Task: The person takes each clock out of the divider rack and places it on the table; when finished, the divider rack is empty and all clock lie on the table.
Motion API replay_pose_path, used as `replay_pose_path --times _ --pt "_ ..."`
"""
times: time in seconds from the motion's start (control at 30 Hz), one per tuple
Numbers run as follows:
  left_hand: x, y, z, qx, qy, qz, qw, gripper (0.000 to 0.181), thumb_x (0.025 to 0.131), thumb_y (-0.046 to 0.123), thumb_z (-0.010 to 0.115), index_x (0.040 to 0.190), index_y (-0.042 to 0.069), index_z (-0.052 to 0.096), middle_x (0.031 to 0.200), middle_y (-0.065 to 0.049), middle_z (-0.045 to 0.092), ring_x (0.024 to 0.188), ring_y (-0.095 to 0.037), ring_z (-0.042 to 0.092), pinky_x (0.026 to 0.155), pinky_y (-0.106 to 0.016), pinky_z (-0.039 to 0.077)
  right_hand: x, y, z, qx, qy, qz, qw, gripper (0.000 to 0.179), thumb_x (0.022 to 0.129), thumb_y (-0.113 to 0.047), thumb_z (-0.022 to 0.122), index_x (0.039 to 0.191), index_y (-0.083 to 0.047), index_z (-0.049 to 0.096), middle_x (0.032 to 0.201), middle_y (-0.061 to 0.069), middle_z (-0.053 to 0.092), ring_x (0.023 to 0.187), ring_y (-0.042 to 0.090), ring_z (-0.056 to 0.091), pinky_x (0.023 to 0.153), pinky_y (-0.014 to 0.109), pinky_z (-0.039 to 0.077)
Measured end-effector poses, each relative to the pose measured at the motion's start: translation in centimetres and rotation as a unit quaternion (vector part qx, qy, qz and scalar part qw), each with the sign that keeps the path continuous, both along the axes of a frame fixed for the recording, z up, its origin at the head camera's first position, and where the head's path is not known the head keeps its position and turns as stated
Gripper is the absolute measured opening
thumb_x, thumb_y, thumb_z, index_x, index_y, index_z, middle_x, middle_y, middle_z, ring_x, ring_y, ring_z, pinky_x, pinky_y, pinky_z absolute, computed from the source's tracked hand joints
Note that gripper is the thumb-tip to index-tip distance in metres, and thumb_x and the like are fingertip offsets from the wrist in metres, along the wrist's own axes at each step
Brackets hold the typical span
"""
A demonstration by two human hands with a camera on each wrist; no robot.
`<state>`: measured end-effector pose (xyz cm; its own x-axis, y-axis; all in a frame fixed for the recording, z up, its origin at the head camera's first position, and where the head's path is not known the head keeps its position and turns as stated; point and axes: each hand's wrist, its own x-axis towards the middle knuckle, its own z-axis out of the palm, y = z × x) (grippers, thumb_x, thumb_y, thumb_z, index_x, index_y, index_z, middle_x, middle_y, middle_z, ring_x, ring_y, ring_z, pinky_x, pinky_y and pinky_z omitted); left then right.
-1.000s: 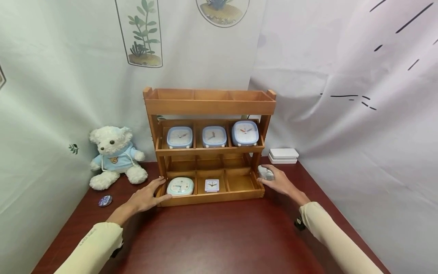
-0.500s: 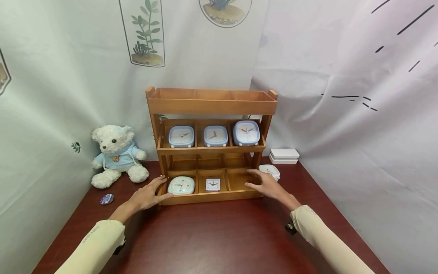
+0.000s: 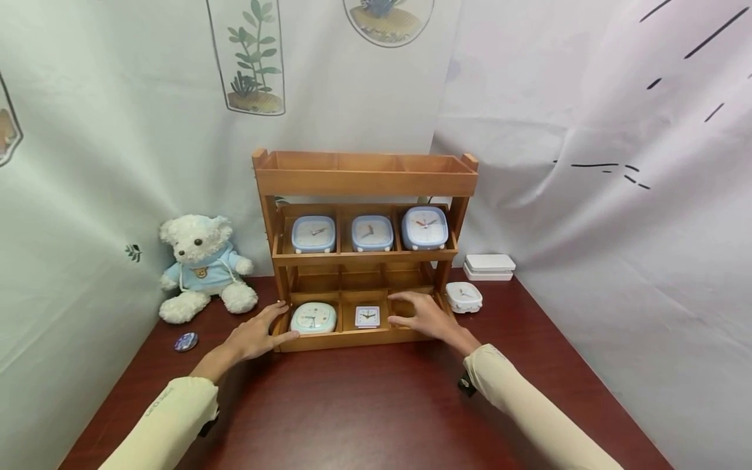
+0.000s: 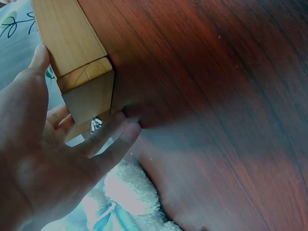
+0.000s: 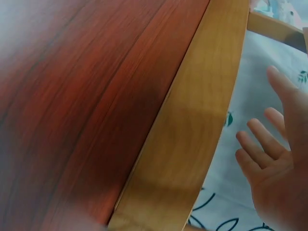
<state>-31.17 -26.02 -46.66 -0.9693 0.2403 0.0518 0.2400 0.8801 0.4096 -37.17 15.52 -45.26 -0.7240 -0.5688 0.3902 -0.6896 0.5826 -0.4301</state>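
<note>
My left hand (image 3: 251, 334) is at the front left corner of a brown wooden shelf (image 3: 364, 183), its fingers spread around the end; in the left wrist view the thumb lies along the shelf's front board. Beside it, a pale green clock (image 3: 314, 318) sits in the bottom left compartment. My right hand (image 3: 424, 316) hovers with loose fingers over the bottom right compartment and holds nothing. Close to its fingertips, a small lilac square clock (image 3: 367, 317) stands in the bottom middle compartment. A white clock (image 3: 464, 297) lies on the table, just right of the shelf.
Three blue clocks, the right one (image 3: 425, 228) included, fill the middle tier. A white teddy bear (image 3: 205, 267) in a blue hoodie sits left of the shelf, with a purple round tin (image 3: 186, 341) before it. A white box (image 3: 489, 267) stands at the back right.
My right hand has let go of the white clock beside the shelf and moved left over the bottom right compartment. My left hand stays at the shelf's corner.
</note>
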Motion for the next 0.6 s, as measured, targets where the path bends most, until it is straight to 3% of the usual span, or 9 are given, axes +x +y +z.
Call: replay_pose_path --times 0.17,0.37,0.6 --pt "0.1 0.0 0.1 0.004 0.003 -0.001 1.0 0.095 0.093 0.071 0.061 0.158 0.005 0.042 0.165 -0.022 0.032 0.136 -0.055 0.046 0.099 -0.072 0.042 -0.7 -1.9 -0.6 0.002 0.007 0.023 0.9997 0.051 0.087 -0.027 0.087 0.13 -0.004 0.071 0.127 0.008 0.073 0.122 0.026 0.066 0.103 0.043 0.051" --pt "0.3 0.0 0.0 0.008 0.006 -0.003 0.9999 0.094 0.093 0.07 0.062 0.158 0.005 0.042 0.165 -0.022 0.032 0.137 -0.054 0.046 0.1 -0.072 0.041 -1.2 -3.8 -1.1 0.013 -0.023 0.037 0.999 0.051 0.087 -0.028 0.087 0.129 -0.004 0.072 0.126 0.007 0.073 0.121 0.024 0.067 0.102 0.04 0.052" --pt "0.2 0.0 -0.1 0.006 0.006 0.001 1.0 0.094 0.093 0.07 0.062 0.159 0.006 0.042 0.165 -0.021 0.032 0.138 -0.053 0.045 0.099 -0.072 0.041 -1.7 -5.3 -1.3 0.048 -0.007 0.045 0.9978 0.05 0.087 -0.028 0.087 0.128 -0.005 0.072 0.125 0.008 0.074 0.119 0.024 0.068 0.101 0.039 0.052"
